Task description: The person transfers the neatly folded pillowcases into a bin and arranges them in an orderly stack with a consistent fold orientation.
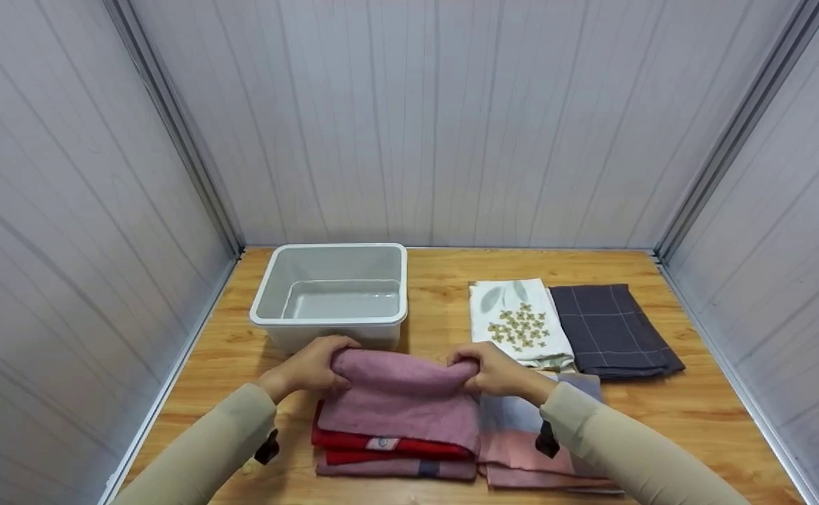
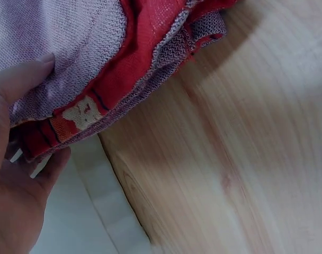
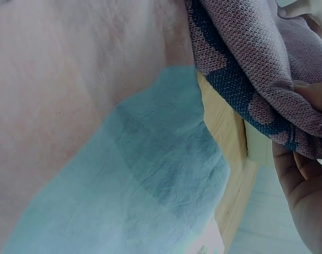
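Observation:
A mauve cloth [image 1: 398,410] with red layers and a small pale patch on its near edge lies folded in front of me. My left hand [image 1: 314,366] pinches its far left corner, and in the left wrist view the thumb [image 2: 31,76] lies on top with fingers underneath. The far right corner is held by my right hand [image 1: 499,372], thumb above and fingers below. In the right wrist view the cloth's edge [image 3: 240,90] shows a dark blue pattern. Both hands raise the far edge slightly. A pink and pale blue folded cloth [image 1: 521,449] lies beneath my right forearm.
A light grey plastic bin [image 1: 328,322] stands just beyond my left hand. At the right are a white folded cloth [image 1: 490,330] with a flower print and a dark checked folded cloth [image 1: 613,330]. Panel walls enclose the wooden table [image 1: 444,280] on the left, back and right.

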A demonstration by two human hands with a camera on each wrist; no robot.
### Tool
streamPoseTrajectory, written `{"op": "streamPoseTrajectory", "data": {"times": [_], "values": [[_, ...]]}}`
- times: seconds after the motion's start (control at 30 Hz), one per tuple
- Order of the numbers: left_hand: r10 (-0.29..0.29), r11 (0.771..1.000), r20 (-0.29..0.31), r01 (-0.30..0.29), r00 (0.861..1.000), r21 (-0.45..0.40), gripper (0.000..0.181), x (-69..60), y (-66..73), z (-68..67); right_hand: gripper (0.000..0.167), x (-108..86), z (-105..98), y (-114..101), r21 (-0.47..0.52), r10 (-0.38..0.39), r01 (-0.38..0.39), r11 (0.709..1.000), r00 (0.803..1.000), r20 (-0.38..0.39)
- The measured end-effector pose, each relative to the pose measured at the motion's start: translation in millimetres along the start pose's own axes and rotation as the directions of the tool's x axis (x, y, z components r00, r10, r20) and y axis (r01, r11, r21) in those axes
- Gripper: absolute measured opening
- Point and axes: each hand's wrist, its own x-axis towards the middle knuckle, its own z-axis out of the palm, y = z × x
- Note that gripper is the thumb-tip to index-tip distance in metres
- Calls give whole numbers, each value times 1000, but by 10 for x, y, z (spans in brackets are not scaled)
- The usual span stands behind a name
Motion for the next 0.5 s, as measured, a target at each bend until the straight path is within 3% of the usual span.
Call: {"op": "streamPoseTrajectory", "data": {"times": [0.03,0.07,0.17,0.27,0.3,0.33,0.5], "values": [[19,1000,-12,-19,1000,-12,55,-5,-12,-6,33,-3,-1,-4,-3,0,0,1000,1000,-1],[61,998,-28,-62,998,-27,52,8,-126,32,32,-4,-3,-8,-1,2,-2,1000,1000,-1],[81,994,-61,-85,995,-64,45,-15,-142,7,31,-16,-14,-12,6,2,-2,1000,1000,-2],[36,993,-59,-43,998,-112,41,-43,-101,-32,32,-26,-27,-17,31,5,-5,999,1000,-4],[-13,992,-49,6,999,-126,39,-72,19,-87,33,-32,-31,-18,38,7,-6,999,1000,-8],[-32,989,-44,25,999,-145,38,-81,37,-100,34,-37,-35,-19,46,10,-9,999,1000,-11],[-69,965,-34,58,997,-255,35,-126,91,-136,37,-59,-33,0,89,27,-24,996,999,-35]]}}
